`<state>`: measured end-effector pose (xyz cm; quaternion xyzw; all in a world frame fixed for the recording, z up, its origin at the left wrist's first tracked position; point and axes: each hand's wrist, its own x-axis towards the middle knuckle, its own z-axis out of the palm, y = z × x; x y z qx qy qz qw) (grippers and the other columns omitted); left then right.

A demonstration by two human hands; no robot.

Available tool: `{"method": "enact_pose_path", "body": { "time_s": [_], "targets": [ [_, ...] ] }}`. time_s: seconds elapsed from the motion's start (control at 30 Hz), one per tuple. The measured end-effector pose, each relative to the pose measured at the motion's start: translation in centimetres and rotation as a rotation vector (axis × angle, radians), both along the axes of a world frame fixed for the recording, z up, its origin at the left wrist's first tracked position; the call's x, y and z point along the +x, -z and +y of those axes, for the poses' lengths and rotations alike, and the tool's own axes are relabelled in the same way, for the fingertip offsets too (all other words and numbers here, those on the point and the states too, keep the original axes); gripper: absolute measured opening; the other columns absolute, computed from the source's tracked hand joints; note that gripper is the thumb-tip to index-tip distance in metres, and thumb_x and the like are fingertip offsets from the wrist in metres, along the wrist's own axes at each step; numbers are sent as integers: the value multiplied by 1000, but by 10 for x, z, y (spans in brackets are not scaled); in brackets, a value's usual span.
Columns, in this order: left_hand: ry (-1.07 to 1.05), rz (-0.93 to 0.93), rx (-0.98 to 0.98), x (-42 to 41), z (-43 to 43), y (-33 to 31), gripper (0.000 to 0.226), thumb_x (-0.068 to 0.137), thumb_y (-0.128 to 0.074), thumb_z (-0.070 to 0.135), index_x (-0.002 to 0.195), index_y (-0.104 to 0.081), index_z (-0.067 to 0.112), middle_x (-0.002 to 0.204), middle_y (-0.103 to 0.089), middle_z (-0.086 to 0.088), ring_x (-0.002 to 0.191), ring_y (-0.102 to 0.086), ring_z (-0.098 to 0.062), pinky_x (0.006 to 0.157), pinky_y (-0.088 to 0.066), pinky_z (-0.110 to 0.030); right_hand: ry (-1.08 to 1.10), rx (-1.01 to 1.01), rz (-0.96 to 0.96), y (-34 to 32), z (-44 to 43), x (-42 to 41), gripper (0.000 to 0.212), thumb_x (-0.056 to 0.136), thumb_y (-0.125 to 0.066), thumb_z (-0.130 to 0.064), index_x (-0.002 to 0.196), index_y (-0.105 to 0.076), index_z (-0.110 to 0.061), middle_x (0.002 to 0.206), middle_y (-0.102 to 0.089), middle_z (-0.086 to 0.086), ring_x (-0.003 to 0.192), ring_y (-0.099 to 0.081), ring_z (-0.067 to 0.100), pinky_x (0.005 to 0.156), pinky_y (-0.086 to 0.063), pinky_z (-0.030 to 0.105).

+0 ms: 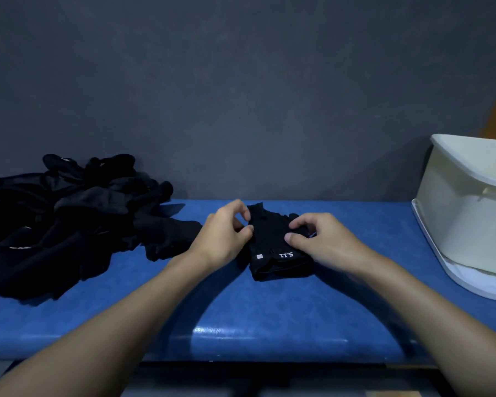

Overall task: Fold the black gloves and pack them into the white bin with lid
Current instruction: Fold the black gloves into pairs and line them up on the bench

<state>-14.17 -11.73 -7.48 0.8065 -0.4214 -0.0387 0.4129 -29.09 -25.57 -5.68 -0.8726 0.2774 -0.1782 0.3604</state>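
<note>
Blue padded desk (241,316) against a dark grey wall (241,81): at nine o'clock lies a loose heap of black fabric gloves (69,224). At centre, the left hand (222,236) pinches the left edge of a folded black glove with white "5.11" lettering (272,247), flat on the desk, while the right hand (321,242) grips its right side, fingers curled. At three o'clock stands the white plastic bin (464,210), its white lid (453,279) at its base.
</note>
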Motion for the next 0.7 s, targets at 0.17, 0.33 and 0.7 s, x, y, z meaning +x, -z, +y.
{"method": "enact_pose_path", "body": {
  "time_s": [0.17,0.33,0.7],
  "targets": [
    [47,-19,31,0,0,0,16,97,-55,21,99,-64,33,80,-68,7,63,-53,-6,70,-48,-29,-85,33,65,3,-1,-4,39,86,-72,-32,123,-62,-22,98,-59,-9,86,-57,6,82,-45,21],
    [7,-13,23,-2,0,-4,33,99,-53,22,130,-63,19,113,-69,6,87,-61,-6,83,-42,-17,-89,136,-118,0,1,-2,40,86,-73,-25,125,-62,-24,89,-64,-15,75,-62,-3,63,-43,7],
    [96,15,116,-1,0,1,37,97,-58,32,131,-63,20,124,-60,9,111,-58,-11,102,-42,-26,-75,125,-32,7,-8,-2,40,92,-64,-35,130,-60,-24,115,-64,-9,93,-60,4,83,-44,20]
  ]
}}
